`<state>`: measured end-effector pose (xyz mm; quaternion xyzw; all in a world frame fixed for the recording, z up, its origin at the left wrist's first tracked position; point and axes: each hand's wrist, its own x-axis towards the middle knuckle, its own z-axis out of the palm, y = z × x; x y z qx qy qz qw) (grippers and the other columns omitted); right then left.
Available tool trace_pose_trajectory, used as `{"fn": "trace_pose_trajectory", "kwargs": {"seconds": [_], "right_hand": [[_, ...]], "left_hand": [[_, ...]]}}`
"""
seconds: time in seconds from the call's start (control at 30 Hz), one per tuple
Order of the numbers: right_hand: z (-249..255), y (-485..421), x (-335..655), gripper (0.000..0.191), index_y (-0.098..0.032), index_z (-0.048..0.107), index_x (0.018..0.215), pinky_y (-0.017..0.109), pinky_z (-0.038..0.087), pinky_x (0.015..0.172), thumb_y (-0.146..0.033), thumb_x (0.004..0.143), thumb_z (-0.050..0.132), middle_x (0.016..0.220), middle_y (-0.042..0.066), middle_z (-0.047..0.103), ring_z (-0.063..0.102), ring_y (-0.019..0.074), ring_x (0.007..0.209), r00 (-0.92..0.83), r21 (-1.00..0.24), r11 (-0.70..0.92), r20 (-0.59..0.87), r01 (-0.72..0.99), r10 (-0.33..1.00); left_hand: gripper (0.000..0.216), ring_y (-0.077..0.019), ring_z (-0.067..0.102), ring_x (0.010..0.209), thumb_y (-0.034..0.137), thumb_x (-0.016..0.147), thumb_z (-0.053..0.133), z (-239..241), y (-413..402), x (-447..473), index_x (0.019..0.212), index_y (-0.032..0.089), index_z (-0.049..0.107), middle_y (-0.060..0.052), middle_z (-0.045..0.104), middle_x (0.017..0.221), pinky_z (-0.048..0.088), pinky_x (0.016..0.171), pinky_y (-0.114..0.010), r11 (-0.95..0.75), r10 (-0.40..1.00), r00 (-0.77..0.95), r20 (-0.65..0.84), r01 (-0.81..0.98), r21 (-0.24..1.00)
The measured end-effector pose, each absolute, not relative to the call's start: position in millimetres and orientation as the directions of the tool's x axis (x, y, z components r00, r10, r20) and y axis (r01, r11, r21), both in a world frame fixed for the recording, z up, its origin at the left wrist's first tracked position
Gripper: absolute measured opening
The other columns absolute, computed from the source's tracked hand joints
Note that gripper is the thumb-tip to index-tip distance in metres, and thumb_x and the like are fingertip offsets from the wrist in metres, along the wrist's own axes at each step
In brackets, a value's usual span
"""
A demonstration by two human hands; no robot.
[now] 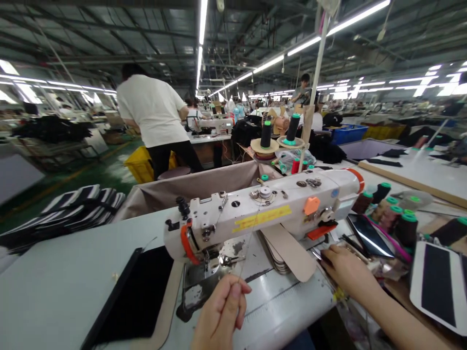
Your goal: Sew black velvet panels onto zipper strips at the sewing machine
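Note:
My left hand [223, 311] is closed in a pinch on a thin thread [249, 244], which runs up in front of the white sewing machine [270, 214]. On the right, my right hand [343, 267] rests low by the machine bed, its fingers curled on a small shiny metal tool [316, 253] whose kind I cannot make out. Between the hands lies a stack of beige rounded pieces [292, 253], partly under the machine arm. Left of the needle area a black panel with a beige edge [146, 291] lies on the pale table [65, 287].
Thread spools [405, 229] and a dark phone [370, 236] crowd the right side. A black-and-white panel [438, 287] stands at far right. Behind the machine is a fabric-lined bin [189, 187]. A person in a white shirt [153, 107] stands beyond, facing away.

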<state>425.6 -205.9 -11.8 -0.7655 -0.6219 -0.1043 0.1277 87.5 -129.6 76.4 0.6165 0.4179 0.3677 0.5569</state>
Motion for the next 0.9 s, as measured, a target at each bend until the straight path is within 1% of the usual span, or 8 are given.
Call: {"fn": "trace_pose_trajectory", "kwargs": {"seconds": [0.1,0.2,0.33,0.4,0.5,0.73,0.83,0.9], "right_hand": [[-19.6,-211.4,433.2,0.023,-0.019,0.068,0.086,0.041,0.051,0.078,-0.018,0.093,0.046,0.081,0.01,0.067,0.067,0.0286,0.083,0.185,-0.045,-0.181,0.342,0.983,0.921],[-11.4,-228.0,441.9,0.029,-0.018,0.066,0.104,0.042,0.052,0.077,-0.015,0.095,0.039,0.092,0.013,0.07,0.068,0.0286,0.084,0.207,-0.048,-0.206,0.409,0.977,0.889],[40.1,-234.7,426.8,0.031,-0.023,0.054,0.128,0.04,0.053,0.086,-0.033,0.104,0.036,0.12,0.011,0.067,0.067,0.0269,0.106,0.223,-0.173,-0.151,0.558,0.973,0.799],[78.6,-217.0,405.4,0.032,-0.025,0.052,0.131,0.037,0.052,0.079,-0.041,0.106,0.039,0.117,0.008,0.067,0.068,0.0253,0.099,0.208,-0.211,-0.097,0.604,0.973,0.77],[128.4,-170.1,373.0,0.033,-0.022,0.054,0.128,0.039,0.049,0.084,-0.042,0.106,0.042,0.119,0.011,0.065,0.065,0.0278,0.102,-0.033,-0.05,0.089,0.672,0.995,0.739],[163.7,-98.3,356.6,0.026,-0.019,0.064,0.121,0.039,0.043,0.081,-0.017,0.1,0.049,0.114,0.011,0.065,0.06,0.0257,0.092,-0.303,0.332,0.114,0.6,0.936,0.741],[170.6,-106.4,355.3,0.024,-0.019,0.064,0.117,0.039,0.044,0.08,-0.015,0.099,0.049,0.109,0.009,0.066,0.06,0.0258,0.092,-0.272,0.327,0.08,0.6,0.942,0.752],[169.6,-123.5,345.5,0.021,-0.02,0.064,0.117,0.038,0.046,0.081,-0.021,0.102,0.048,0.111,0.008,0.066,0.062,0.0247,0.093,-0.175,0.174,0.079,0.651,0.982,0.739]], "left_hand": [[0.052,-0.0116,0.036,0.052,0.067,0.096,0.049,82.0,-131.4,84.9,0.087,0.018,0.063,0.003,0.045,0.054,0.033,0.057,-0.024,-0.049,0.924,0.382,0.005,0.104,0.993],[0.053,-0.0127,0.039,0.055,0.067,0.096,0.049,90.5,-130.6,79.3,0.087,0.018,0.064,0.003,0.044,0.055,0.034,0.059,-0.025,-0.069,0.918,0.397,0.024,0.101,0.993],[0.053,-0.0132,0.04,0.055,0.068,0.096,0.048,106.4,-132.4,76.9,0.087,0.018,0.064,0.003,0.044,0.055,0.033,0.059,-0.025,-0.102,0.906,0.42,0.055,0.091,0.991],[0.054,-0.0126,0.038,0.053,0.068,0.096,0.048,114.4,-136.2,80.2,0.086,0.018,0.064,0.003,0.042,0.054,0.03,0.057,-0.026,-0.115,0.895,0.44,0.073,0.071,0.991],[0.055,-0.012,0.035,0.051,0.069,0.096,0.048,122.0,-142.1,87.0,0.085,0.018,0.064,0.003,0.04,0.052,0.027,0.054,-0.026,-0.1,0.871,0.485,0.08,0.015,0.995],[0.056,-0.0111,0.032,0.05,0.071,0.096,0.044,121.0,-142.4,88.3,0.088,0.018,0.059,0.005,0.038,0.053,0.024,0.054,-0.026,-0.056,0.821,0.57,0.032,0.026,0.998],[0.056,-0.0113,0.03,0.052,0.07,0.098,0.039,118.1,-142.0,83.0,0.092,0.018,0.057,0.005,0.037,0.056,0.022,0.054,-0.026,-0.072,0.79,0.613,0.008,0.08,0.994],[0.054,-0.0115,0.031,0.054,0.067,0.1,0.036,112.9,-140.9,75.8,0.094,0.017,0.057,0.006,0.036,0.057,0.022,0.055,-0.027,-0.09,0.776,0.631,-0.013,0.132,0.987]]}}
